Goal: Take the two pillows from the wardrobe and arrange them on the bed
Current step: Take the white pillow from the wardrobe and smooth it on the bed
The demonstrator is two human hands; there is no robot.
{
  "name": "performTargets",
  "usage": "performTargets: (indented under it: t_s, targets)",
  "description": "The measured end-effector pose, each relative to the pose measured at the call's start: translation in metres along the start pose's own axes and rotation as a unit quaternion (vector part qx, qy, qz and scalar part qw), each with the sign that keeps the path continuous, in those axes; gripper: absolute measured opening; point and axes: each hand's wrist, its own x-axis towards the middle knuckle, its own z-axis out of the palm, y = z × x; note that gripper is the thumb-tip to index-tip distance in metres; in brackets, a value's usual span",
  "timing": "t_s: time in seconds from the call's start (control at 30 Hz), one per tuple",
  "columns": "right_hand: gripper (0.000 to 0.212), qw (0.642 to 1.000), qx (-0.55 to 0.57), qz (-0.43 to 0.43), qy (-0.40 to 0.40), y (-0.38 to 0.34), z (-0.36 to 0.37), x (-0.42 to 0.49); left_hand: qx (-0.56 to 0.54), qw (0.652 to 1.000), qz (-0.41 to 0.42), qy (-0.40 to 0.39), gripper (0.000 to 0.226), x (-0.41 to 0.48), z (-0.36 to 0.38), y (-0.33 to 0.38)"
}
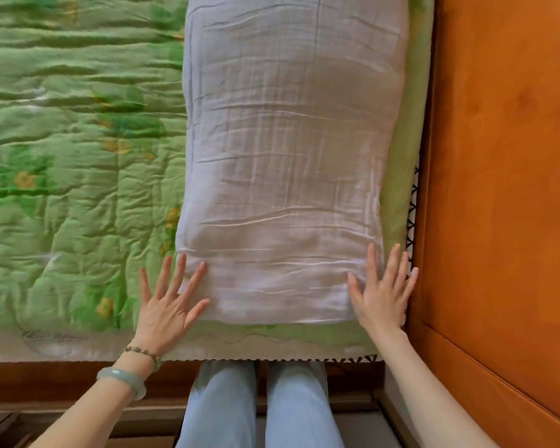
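The left hand (168, 302), fingers straight and spread, presses flat on the near left corner of the long pale lilac crinkled-cloth pillow (288, 140), the right hand (382, 292) equally flat on its near right corner, the pillow lying on the green flowered quilt (62, 156) beside the orange-brown wooden board (498, 156)

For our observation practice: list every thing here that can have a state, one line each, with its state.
pillow: lying flat on the quilt, beside the wooden panel, cover wrinkled
left hand: open, fingers spread, touching the pillow's near left corner
right hand: open, fingers spread, touching its near right corner
quilt: spread out, creased
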Motion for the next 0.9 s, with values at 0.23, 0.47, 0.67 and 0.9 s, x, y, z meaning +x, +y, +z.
performTargets:
  t_s: [0.23,0.47,0.67,0.9]
  targets:
    - [0.059,0.977,0.055,-0.164,0.129,-0.156,-0.032,0.088,-0.011,0.99,0.097,0.1,0.057,0.155,-0.048,0.069]
    - [0.061,0.96,-0.078,-0.268,-0.018,-0.089,0.001,0.145,0.04,0.994,0.097,0.022,0.067,0.188,-0.025,0.022]
    - [0.062,0.978,-0.11,-0.169,-0.049,-0.015,-0.021,0.148,-0.003,0.999,-0.048,-0.019,0.073,0.161,-0.047,-0.005]
    - [0.069,0.98,-0.004,-0.189,0.069,-0.076,-0.089,0.195,0.008,0.995,0.047,0.093,0.071,0.23,-0.113,0.012]
